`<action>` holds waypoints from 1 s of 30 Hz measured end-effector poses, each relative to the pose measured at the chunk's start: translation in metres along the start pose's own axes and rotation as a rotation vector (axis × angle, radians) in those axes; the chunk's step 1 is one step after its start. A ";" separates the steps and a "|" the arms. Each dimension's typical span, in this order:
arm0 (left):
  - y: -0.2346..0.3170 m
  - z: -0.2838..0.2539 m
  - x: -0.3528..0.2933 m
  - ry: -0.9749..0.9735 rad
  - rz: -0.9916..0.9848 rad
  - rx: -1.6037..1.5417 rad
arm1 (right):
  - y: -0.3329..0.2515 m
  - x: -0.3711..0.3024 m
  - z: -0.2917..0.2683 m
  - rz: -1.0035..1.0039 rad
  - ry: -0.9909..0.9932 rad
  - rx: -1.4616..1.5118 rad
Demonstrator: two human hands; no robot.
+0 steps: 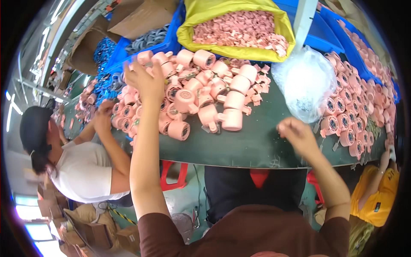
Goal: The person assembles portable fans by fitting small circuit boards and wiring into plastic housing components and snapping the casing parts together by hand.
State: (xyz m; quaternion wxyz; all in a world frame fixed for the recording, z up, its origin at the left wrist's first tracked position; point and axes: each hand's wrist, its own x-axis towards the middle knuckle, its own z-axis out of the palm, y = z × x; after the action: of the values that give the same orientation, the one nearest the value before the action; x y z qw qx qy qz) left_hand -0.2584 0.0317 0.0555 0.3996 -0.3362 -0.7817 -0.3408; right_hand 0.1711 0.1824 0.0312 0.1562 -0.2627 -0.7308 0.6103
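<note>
A heap of pink round plastic housings [185, 101], several with dark centres, spreads over the dark green tabletop [261, 147]. My left hand [147, 79] is stretched over its far left part, fingers apart at the housings there; I see nothing held in it. On the heap's right side, pink housings [233, 100] stand in a rough row, with small pink pieces [257, 92] beside them. Near the table's front edge, my right hand [297, 135] hovers with curled, closed fingers. Whatever they may hold is hidden.
At the back lies a yellow sack [235, 51] of small pink pieces. A clear plastic bag [302, 85] sits behind my right hand, beside another heap of pink housings [346, 107]. A co-worker in white [87, 171] works at left, another in yellow [376, 195] at right.
</note>
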 end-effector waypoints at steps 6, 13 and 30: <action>0.151 -0.044 -0.059 -0.823 0.547 -0.674 | -0.015 0.130 -0.048 -0.587 0.368 -0.684; 0.160 -0.030 -0.101 -0.971 0.777 -0.167 | -0.013 0.249 -0.071 -0.719 0.496 -1.085; 0.155 -0.025 -0.099 -0.816 0.611 -0.101 | -0.001 0.263 -0.040 -0.657 0.530 -1.140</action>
State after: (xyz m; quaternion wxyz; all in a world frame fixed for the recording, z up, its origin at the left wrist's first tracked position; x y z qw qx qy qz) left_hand -0.0798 0.0701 0.0235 0.1265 -0.6738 -0.7228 -0.0867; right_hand -0.0206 0.3657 0.0157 0.3431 -0.2093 -0.9152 -0.0304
